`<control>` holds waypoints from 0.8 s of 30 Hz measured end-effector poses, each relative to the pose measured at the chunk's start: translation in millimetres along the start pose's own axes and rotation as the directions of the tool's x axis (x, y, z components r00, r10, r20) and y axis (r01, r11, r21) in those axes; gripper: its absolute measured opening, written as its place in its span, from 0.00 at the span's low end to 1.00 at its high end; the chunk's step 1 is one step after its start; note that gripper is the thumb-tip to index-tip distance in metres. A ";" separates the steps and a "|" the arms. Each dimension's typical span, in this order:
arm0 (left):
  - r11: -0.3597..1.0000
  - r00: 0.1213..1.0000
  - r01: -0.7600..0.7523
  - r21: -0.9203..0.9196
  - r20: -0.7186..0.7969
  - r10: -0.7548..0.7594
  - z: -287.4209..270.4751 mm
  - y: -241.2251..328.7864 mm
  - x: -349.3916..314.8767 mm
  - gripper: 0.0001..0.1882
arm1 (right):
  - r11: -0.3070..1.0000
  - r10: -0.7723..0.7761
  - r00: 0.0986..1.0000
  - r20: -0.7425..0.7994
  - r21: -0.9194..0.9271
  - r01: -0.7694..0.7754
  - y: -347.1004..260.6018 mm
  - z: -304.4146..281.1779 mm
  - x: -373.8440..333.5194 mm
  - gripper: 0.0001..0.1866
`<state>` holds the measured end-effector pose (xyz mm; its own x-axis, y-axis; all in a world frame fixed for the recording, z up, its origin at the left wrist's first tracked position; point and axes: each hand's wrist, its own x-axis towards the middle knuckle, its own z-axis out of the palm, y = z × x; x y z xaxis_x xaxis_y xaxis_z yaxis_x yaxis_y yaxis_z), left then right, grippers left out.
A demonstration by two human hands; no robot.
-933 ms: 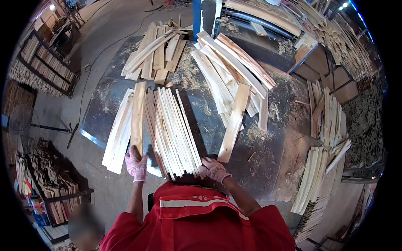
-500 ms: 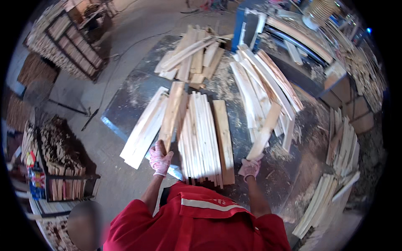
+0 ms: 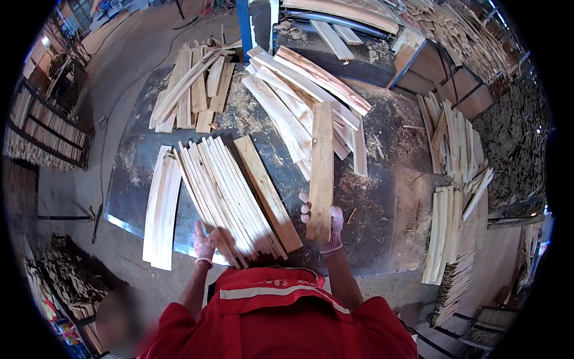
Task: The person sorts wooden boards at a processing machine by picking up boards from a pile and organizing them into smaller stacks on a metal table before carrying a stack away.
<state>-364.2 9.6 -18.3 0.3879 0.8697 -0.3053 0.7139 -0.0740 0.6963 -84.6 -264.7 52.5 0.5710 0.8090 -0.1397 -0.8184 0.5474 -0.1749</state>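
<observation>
My right hand (image 3: 329, 226), in a pale pinkish work glove, is closed around the lower end of a flat wooden board (image 3: 321, 161), which points away from me over the table (image 3: 382, 221). My left hand (image 3: 205, 244), gloved alike, has its fingers apart and holds nothing. It is beside the near end of a tight row of narrow boards (image 3: 218, 191). Along the right of that row lies a wider board (image 3: 269, 194). Left of the row are pale boards (image 3: 161, 209) laid side by side.
Behind the row lies a loose heap of short boards (image 3: 194, 87). A fanned pile of longer boards (image 3: 293, 107) is at the centre back, near a blue machine post (image 3: 245, 27). Sawdust and chips litter the table. Stacked boards (image 3: 445, 233) stand at the right. A blurred round shape (image 3: 119, 320) is at lower left.
My left hand has let go of the board it held. My right hand has swung its board to point nearly straight ahead. The whole view has turned to the right.
</observation>
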 end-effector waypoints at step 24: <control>0.055 0.542 0.756 -0.652 0.671 0.506 61.6 206.3 86.7 0.22 | -0.762 -0.474 0.845 -0.247 -0.364 -0.535 -63.6 -44.2 168.5 0.49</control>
<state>-147.3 39.7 58.9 0.9627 0.1062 -0.2488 -0.0476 0.9719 0.2306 66.5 -172.6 -3.0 0.8867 0.3707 -0.2761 0.3422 -0.9280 -0.1471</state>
